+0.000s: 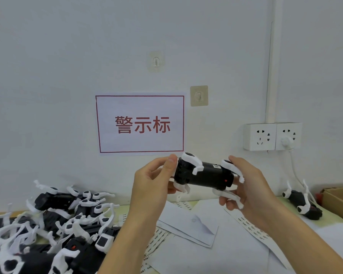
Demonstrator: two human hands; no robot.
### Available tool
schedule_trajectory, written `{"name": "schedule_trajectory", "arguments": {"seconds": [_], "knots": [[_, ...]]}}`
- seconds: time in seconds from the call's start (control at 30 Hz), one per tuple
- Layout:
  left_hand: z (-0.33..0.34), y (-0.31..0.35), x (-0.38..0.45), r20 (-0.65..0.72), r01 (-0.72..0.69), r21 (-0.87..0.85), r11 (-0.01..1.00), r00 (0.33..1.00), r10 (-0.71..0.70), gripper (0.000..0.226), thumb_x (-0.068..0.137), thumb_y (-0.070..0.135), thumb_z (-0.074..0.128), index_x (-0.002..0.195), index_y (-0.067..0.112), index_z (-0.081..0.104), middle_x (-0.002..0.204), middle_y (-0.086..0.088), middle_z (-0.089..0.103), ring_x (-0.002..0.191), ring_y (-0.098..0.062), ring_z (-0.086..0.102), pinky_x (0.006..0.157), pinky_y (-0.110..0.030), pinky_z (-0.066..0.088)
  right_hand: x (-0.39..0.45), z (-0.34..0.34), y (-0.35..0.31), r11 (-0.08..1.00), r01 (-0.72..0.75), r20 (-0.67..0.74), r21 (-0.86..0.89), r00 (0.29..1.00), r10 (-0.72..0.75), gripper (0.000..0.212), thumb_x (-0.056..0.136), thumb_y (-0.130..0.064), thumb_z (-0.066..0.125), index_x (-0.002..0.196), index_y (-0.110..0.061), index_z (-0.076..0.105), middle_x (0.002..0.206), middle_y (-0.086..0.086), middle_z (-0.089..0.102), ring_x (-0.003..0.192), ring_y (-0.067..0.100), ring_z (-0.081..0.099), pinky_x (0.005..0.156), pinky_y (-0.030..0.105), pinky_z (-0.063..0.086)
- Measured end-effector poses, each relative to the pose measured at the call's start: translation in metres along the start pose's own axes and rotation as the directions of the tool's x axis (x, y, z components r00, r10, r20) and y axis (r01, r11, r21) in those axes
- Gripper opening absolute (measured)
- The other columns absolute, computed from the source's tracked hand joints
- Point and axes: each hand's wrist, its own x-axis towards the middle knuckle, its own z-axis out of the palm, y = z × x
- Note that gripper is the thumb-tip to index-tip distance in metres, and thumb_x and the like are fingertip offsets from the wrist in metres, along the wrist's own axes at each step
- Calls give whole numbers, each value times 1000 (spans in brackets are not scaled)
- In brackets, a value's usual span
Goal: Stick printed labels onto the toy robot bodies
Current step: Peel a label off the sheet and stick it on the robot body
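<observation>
Toy robot body [204, 176] gripped between left hand [152, 182] and right hand [249, 186], label print illegible.

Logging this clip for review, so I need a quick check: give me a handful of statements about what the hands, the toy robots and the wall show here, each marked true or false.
1. Both hands hold one toy robot body up off the table. True: left hand grips one end, right hand the other.
2. The pile of toy robots lies on the person's right. False: it lies on the left; a single robot lies on the right.
3. The held body bears a small label. True.
4. Both wall sockets are free. False: a white plug sits in the right one.
5. Label strips lie on the table. True.
</observation>
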Motion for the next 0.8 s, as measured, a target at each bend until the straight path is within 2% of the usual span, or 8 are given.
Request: {"name": "schedule_trajectory", "arguments": {"seconds": [0.1,0.17,0.3,0.4,0.5,0.6,0.7,0.8], "knots": [[-1,-2,1,-23,48,3,999,999,-48,27,97,42,57,83,30,76,74,8,75,63,-9,71,62,-21,55,-1,-1,-2,1000,-14,52,19,999,13,38,92,-47,52,70,-21,70,65,9,59,39,24,43,36,25,31],[-1,-3,1,-40,79,9,997,996,-79,28,99,41,55,85,27,75,71,9,74,60,-6,69,65,-23,49,-1,-1,-3,1000,-11,113,4,994,11,42,90,-49,53,62,-26,73,58,5,57,40,23,41,36,26,32],[-6,-8,5,-38,168,-59,984,985,-170,25,103,28,53,95,21,76,91,-5,77,74,-18,75,64,-27,56,0,-2,-4,997,69,175,-30,983,-63,28,82,-48,65,71,-24,75,65,7,62,47,27,50,41,28,41],[-13,-9,7,46,267,-207,941,964,-263,29,105,12,47,104,10,76,103,-14,76,85,-27,75,65,-31,58,2,-5,-4,969,225,215,-105,956,-199,30,77,-48,63,78,-21,76,74,7,65,60,24,61,54,30,52],[-18,-9,6,108,301,-339,891,954,-281,33,103,5,43,105,6,76,105,-18,75,81,-26,74,61,-29,59,1,-7,-4,905,369,258,-211,914,-313,29,82,-46,59,91,-24,76,92,6,70,70,21,67,70,35,56],[-17,-10,6,119,318,-358,878,948,-295,30,102,6,46,108,6,75,109,-18,74,84,-28,73,63,-32,59,-3,-5,-5,864,434,246,-254,893,-377,29,81,-46,60,95,-28,77,98,3,70,70,22,68,78,41,56],[-18,-10,6,144,349,-330,877,937,-318,25,94,16,57,106,10,77,108,-19,74,84,-35,72,67,-38,59,-8,-1,-6,817,499,223,-289,865,-450,23,83,-49,72,94,-30,77,96,-4,70,69,28,68,73,45,57],[-16,-12,5,167,348,-265,899,935,-313,25,94,25,61,111,10,72,99,-15,74,85,-44,71,72,-42,60,-12,5,-4,770,552,218,-321,834,-507,32,74,-55,66,93,-32,76,97,-9,67,74,35,66,71,46,55]]}}
